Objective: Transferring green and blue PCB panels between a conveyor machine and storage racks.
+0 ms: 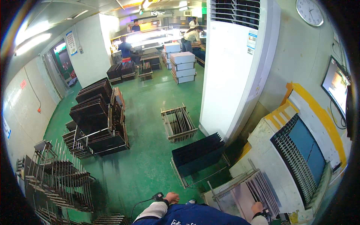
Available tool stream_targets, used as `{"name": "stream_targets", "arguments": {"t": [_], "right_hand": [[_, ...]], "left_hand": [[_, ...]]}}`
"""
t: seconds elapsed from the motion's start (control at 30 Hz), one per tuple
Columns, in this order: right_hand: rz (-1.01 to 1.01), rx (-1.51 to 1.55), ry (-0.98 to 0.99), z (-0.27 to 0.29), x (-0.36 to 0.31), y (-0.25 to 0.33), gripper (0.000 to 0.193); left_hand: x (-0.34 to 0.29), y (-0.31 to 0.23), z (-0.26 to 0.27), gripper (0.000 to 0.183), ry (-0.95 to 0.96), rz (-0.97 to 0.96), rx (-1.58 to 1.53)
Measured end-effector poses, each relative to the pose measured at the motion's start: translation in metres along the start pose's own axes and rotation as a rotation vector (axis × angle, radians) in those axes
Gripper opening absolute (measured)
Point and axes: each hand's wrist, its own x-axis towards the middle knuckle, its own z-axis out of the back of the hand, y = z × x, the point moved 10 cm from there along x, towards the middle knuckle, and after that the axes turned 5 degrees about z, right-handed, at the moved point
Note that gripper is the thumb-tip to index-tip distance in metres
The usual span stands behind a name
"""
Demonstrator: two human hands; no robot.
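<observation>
My left hand (172, 197) is at the front, over the green floor, with its fingers curled closed and nothing visible in them. A black device with a cable (158, 196) sits at that wrist. My right hand (257, 207) is at the edge of a pale pinkish flat panel (242, 195), its fingers closed on that edge. This panel stands upright in a metal rack (214, 197), beside several similar thin panels (265, 189). My body and the hand partly hide the rack's near side.
A conveyor-like machine with rollers (298, 165) stands right. Ahead are a rack of dark panels (198, 155), a slatted rack (179, 123) and a tall white air conditioner (228, 71). Stacked dark-panel racks (92, 114) and empty metal racks (62, 174) fill the left. People (192, 37) work far back.
</observation>
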Motion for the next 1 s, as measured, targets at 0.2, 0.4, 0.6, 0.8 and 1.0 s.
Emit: {"name": "stream_targets", "arguments": {"t": [0.2, 0.4, 0.6, 0.8, 1.0], "right_hand": [[0.082, -0.012, 0.004, 0.028, -0.016, 0.027, 0.023], [0.073, 0.092, -0.033, 0.032, -0.014, 0.021, 0.023], [0.424, -0.043, 0.013, -0.032, 0.039, 0.016, 0.02], [0.221, 0.059, -0.027, 0.027, -0.007, 0.025, 0.022], [0.254, 0.161, -0.008, 0.047, -0.028, 0.04, 0.026]], "left_hand": [[0.025, 0.035, 0.001, 0.024, 0.106, 0.021, -0.112], [0.002, 0.046, -0.014, 0.026, 0.004, 0.018, -0.091], [0.015, 0.09, -0.02, 0.027, 0.017, 0.048, -0.175], [0.039, 0.099, -0.05, 0.033, 0.074, 0.04, -0.045], [0.034, 0.077, -0.08, 0.037, 0.135, -0.338, 0.689]]}}
